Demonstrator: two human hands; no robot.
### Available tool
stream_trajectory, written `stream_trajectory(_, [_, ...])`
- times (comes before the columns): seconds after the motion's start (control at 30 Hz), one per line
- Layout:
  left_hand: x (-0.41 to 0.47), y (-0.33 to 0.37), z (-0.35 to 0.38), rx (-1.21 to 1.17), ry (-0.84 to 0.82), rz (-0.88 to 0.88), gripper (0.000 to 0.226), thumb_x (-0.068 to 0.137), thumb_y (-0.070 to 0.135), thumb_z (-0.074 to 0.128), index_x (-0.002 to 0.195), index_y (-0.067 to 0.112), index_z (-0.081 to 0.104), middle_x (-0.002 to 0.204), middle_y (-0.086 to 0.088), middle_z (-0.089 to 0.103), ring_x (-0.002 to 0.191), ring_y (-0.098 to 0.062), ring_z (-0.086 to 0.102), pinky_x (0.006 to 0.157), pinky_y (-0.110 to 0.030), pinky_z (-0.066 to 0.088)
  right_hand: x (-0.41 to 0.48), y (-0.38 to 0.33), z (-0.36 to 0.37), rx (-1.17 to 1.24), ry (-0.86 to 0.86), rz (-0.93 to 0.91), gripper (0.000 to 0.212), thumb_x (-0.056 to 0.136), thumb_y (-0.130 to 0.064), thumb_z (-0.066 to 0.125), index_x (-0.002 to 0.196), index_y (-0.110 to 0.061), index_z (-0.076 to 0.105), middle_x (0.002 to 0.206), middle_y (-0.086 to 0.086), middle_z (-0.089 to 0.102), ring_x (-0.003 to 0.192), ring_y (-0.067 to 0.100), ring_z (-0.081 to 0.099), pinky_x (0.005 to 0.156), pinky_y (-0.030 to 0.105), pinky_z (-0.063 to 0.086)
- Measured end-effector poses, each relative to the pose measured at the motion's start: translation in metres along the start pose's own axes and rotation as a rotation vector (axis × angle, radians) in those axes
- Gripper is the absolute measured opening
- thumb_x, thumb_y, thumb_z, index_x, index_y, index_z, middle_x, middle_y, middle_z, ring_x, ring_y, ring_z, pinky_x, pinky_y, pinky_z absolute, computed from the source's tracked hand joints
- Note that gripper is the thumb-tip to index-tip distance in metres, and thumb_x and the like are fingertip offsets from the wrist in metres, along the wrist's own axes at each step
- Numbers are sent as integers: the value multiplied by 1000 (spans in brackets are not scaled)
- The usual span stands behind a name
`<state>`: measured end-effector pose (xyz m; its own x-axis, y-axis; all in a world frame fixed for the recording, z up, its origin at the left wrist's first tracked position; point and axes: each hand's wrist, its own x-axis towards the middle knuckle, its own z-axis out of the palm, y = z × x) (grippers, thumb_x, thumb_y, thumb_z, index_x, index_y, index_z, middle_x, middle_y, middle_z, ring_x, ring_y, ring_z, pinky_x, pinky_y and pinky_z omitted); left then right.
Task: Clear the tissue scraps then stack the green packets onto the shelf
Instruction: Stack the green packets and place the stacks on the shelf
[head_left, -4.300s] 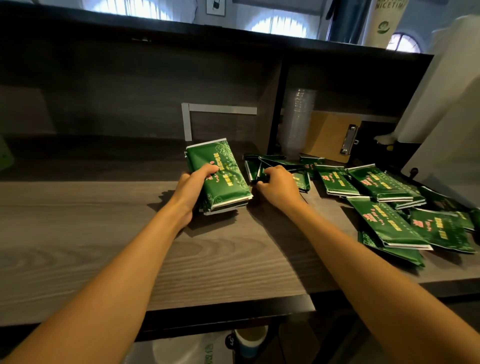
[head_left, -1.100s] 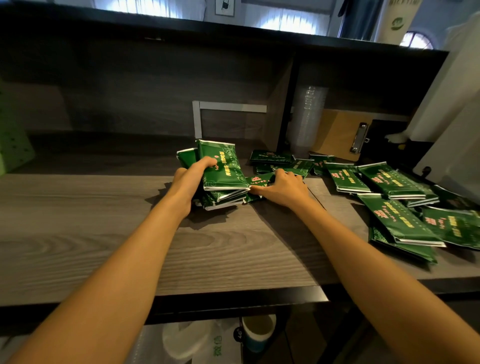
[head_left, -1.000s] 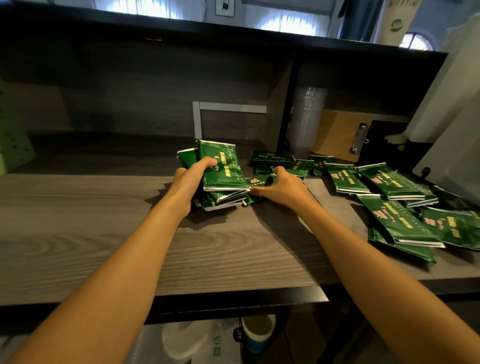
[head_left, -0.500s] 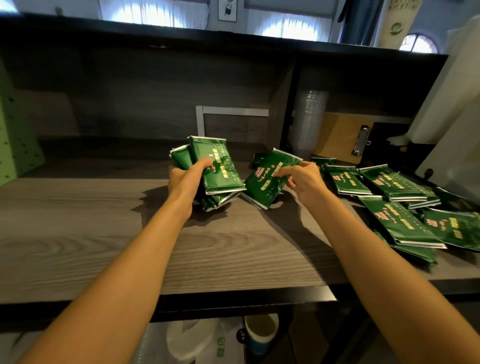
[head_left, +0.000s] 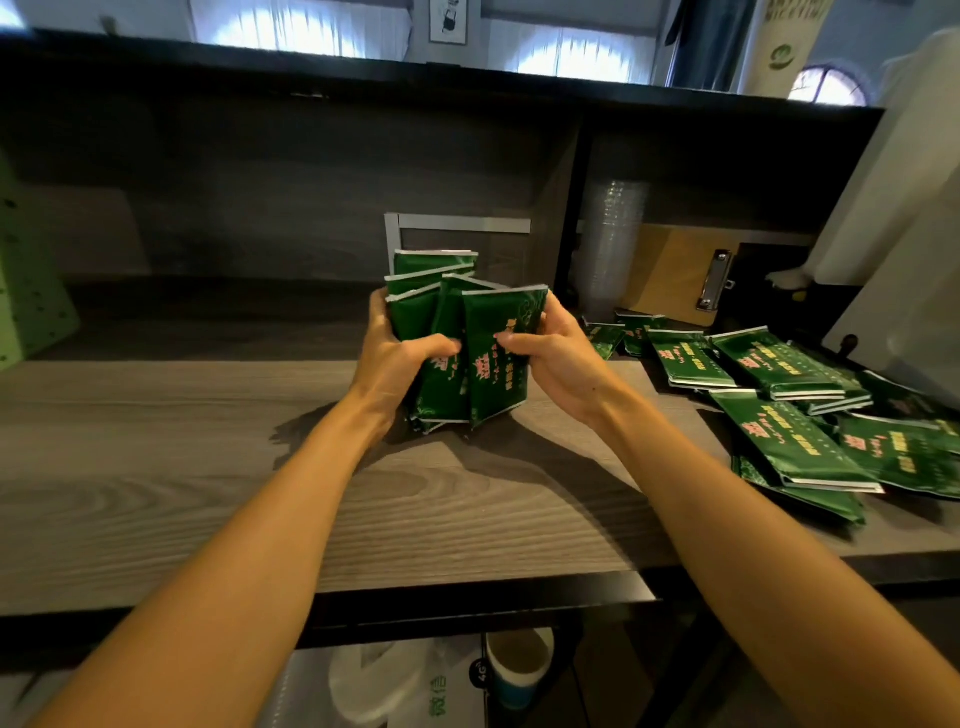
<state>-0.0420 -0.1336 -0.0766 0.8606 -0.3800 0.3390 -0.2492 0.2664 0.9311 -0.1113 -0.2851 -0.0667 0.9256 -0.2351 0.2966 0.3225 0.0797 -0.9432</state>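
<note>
Your left hand (head_left: 395, 364) and right hand (head_left: 550, 358) both curl their fingers round an upright bundle of glossy green foil packets (head_left: 488, 358), low over the grey wood-grain bench (head_left: 208, 467). No tissue scraps show. The loose green packets (head_left: 779, 441) at right are not yet shelved.

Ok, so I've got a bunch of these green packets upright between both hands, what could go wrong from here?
1. The bundle of packets is uneven: the tops sit at different heights and the front ones tilt, so one may slip out between the left hand and right hand.
2. The loose packets overlap in a heap near the front edge of the counter; a sweeping right forearm could knock some off.
</note>
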Motion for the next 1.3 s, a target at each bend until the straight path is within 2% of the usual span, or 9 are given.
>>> stream_trajectory(0.17, [-5,2,-2,44,-162,-16,68,55,35,74,117,27,44,113,0,63,107,-17,62,91,-41,50,0,-1,-4,49,-56,87,73,76,23,54,134,-15,31,114,9,57,101,20,59,85,30,52])
stream_trajectory(0.37, [-8,-4,5,101,-75,-52,74,47,67,65,106,30,41,120,-3,55,108,-19,58,96,-46,48,-7,7,-2,-85,-214,209,61,77,17,57,127,-15,43,110,6,62,104,20,61,92,31,50])
stream_trajectory(0.47, [-7,-8,6,256,171,138,92,53,74,51,124,19,32,130,-7,39,116,-19,47,94,-30,46,-6,9,3,-124,-221,197,59,72,10,65,123,-13,46,103,2,66,96,14,65,83,24,53])
stream_trajectory(0.57, [-11,-4,6,292,201,210,69,69,71,39,114,19,35,119,-4,48,101,-10,50,72,-7,40,-5,10,9,-213,-180,184,45,77,9,63,116,-10,51,101,2,66,93,11,64,78,19,51])
stream_trajectory(0.77, [-8,-3,8,93,91,75,56,76,59,30,114,19,35,97,8,54,88,-4,55,72,-22,43,-2,19,10,-193,-166,209,69,67,1,71,131,-4,44,113,10,65,109,23,61,102,36,41])
stream_trajectory(0.93, [-3,-4,9,164,224,44,60,95,54,33,131,7,36,136,-12,32,112,-11,42,87,-16,35,2,22,15,-218,-200,183,92,53,-9,79,135,-8,39,123,13,61,117,26,56,109,43,36])
stream_trajectory(1.07, [0,-6,7,114,38,-69,86,70,87,27,119,22,56,139,-10,47,130,-26,41,112,-49,27,1,21,15,-207,-166,152,81,55,-1,71,132,-6,44,113,9,64,106,19,62,98,32,47])
stream_trajectory(1.23, [-4,-3,10,210,-30,6,107,60,91,27,142,23,32,128,2,54,122,-20,50,97,-39,44,4,19,10,-256,-112,121,94,51,-6,76,137,-8,38,115,8,64,103,16,63,88,26,52])
stream_trajectory(1.3, [-3,-4,12,189,-75,35,114,56,86,37,149,28,7,147,-3,37,130,-21,42,103,-43,41,4,17,8,-272,-144,155,106,50,-14,80,143,-13,29,124,9,60,112,19,59,99,33,47])
